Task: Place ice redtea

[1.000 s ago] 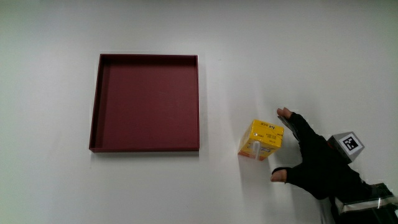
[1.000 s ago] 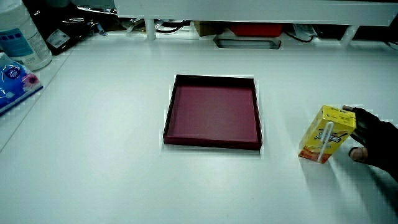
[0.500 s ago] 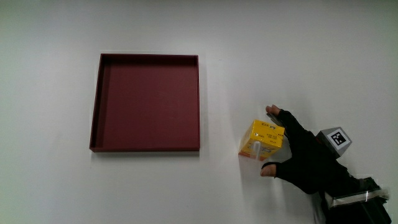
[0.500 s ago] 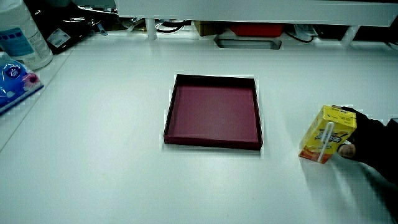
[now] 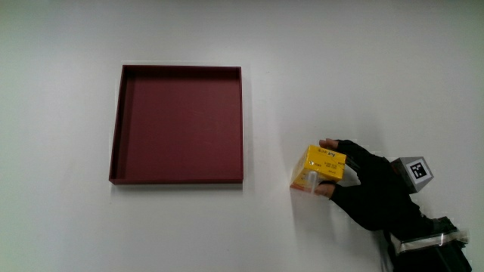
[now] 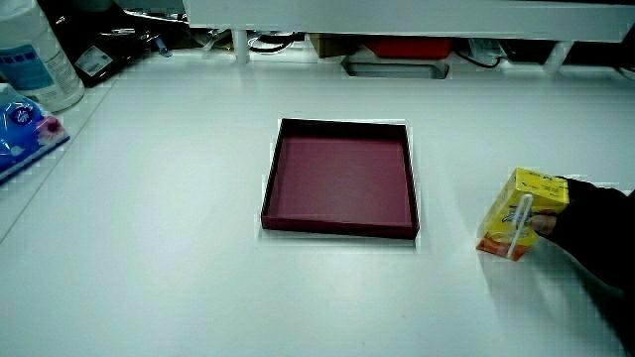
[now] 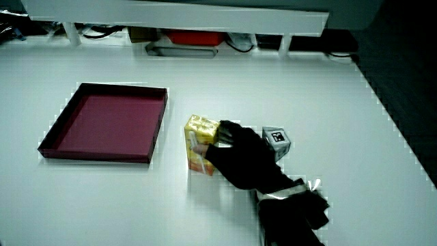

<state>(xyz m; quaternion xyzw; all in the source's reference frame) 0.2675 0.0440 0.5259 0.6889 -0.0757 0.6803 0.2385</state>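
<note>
Hand (image 5: 370, 193), black-gloved, fingers closed around the yellow ice red tea drink carton (image 5: 318, 170); one fingertip lies on the carton's upper edge and the thumb presses its nearer side. Small patterned cube (image 5: 418, 171) rides on the back of the glove.

Carton: yellow with an orange base, white straw fixed to one face, standing on the white table (image 5: 363, 68) beside the dark red square tray (image 5: 178, 125), apart from it and level with the tray's nearer corner. In a side view the carton (image 6: 520, 213) stands upright.

Tray: shallow, low-walled, nothing in it; landmark for the entries below.

Clear plastic bottle (image 6: 40, 55) and a blue patterned packet (image 6: 22, 134): well apart from the tray, at the table's edge.

Low white partition (image 7: 171, 17): farther from the person than the tray.
</note>
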